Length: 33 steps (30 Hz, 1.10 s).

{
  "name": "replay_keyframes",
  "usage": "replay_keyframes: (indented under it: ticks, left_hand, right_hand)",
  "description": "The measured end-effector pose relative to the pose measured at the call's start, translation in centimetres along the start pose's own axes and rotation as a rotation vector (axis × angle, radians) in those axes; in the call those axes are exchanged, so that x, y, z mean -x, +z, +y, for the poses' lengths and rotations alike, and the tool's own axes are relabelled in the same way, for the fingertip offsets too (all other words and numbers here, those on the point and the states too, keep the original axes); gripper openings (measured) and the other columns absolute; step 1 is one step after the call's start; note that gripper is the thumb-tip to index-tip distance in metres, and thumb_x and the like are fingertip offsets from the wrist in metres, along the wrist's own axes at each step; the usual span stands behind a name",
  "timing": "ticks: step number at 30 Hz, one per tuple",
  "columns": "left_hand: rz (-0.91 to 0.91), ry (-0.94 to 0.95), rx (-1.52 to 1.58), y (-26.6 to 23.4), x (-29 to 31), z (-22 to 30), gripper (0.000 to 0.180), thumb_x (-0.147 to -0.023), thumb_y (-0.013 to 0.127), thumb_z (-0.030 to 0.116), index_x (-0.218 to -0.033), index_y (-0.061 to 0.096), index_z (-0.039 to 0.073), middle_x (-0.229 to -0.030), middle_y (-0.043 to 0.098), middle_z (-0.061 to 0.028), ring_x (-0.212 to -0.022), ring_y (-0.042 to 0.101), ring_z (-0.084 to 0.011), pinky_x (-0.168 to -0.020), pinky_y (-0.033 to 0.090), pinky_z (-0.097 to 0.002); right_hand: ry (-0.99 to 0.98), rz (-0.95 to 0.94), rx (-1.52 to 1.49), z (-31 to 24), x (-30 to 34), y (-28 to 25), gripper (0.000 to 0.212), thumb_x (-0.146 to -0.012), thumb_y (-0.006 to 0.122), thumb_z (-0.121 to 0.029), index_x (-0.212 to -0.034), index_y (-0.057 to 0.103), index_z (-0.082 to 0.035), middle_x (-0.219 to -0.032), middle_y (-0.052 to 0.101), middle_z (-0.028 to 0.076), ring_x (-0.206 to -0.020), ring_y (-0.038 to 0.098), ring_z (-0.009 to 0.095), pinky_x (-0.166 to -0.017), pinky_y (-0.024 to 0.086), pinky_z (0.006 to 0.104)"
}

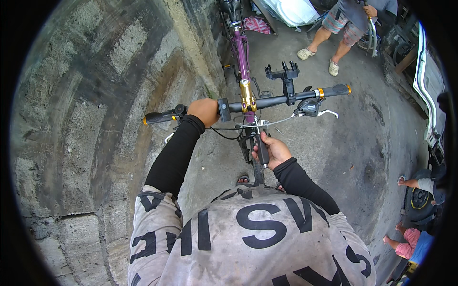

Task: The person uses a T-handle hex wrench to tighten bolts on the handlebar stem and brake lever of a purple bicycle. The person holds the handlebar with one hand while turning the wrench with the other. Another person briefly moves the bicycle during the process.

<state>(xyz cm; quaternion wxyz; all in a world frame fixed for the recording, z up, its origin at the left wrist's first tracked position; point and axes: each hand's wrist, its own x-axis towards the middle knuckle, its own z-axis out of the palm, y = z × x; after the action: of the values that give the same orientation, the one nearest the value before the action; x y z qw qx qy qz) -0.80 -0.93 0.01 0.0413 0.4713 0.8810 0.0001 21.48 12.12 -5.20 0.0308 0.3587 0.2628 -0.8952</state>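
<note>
Bicycle (248, 71) stood on a stained concrete floor (343, 152) beside a rough block wall (95, 119).
Left hand (205, 111), fingers clenched, held the handlebar (267, 101); right hand (273, 151) gripped what seemed a dark tool (262, 148) below the stem.

Purple bicycle (244, 52) standing upright by a wall

Its black handlebar (267, 101) is lying crosswise; a dark tool (263, 151) is pointing down beneath the gold stem (246, 95).

A handlebar (267, 101) is set crosswise in front of the person. A hand (204, 110) is wrapped around it left of the stem (247, 95); another hand (272, 151) is held just below the stem. A phone holder (285, 76) is mounted right of the stem. A wall (95, 119) is found to the handlebar's left.
</note>
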Motion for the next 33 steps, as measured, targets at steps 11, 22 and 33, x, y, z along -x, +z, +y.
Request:
replay_keyframes:
  ticks: [11,22,33]
  left_hand:
    - [0.008,0.01,-0.008,0.2,-0.1,-0.1,0.015,-0.071,0.065,0.021,-0.076,0.066,0.007,-0.073,0.065,-0.0162,-0.071,0.063,-0.0353,-0.063,0.051,-0.0448]
    - [0.008,0.02,0.001,-0.2,0.1,0.1,0.015,-0.071,0.065,0.02,-0.077,0.066,0.006,-0.075,0.065,-0.016,-0.072,0.063,-0.0348,-0.064,0.051,-0.0444]
    - [-0.008,0.01,0.006,-0.1,0.1,-0.1,0.016,-0.07,0.065,0.02,-0.076,0.066,0.005,-0.074,0.065,-0.0168,-0.072,0.063,-0.0352,-0.064,0.051,-0.0446]
  right_hand:
    - [-0.077,0.008,0.146,-0.2,-0.4,-0.6,0.031,-0.092,0.056,-0.034,-0.093,0.055,-0.003,-0.08,0.057,0.007,-0.063,0.058,0.019,-0.059,0.052,0.0364]
    - [0.077,-0.104,-0.15,-0.4,-0.5,-0.6,0.029,-0.095,0.05,-0.033,-0.099,0.053,-0.004,-0.083,0.055,0.007,-0.078,0.056,0.018,-0.061,0.049,0.0309]
    - [0.089,-0.038,-0.138,-0.6,0.2,0.2,0.022,-0.095,0.051,-0.027,-0.094,0.054,-0.005,-0.082,0.056,0.006,-0.072,0.056,0.019,-0.062,0.049,0.0332]
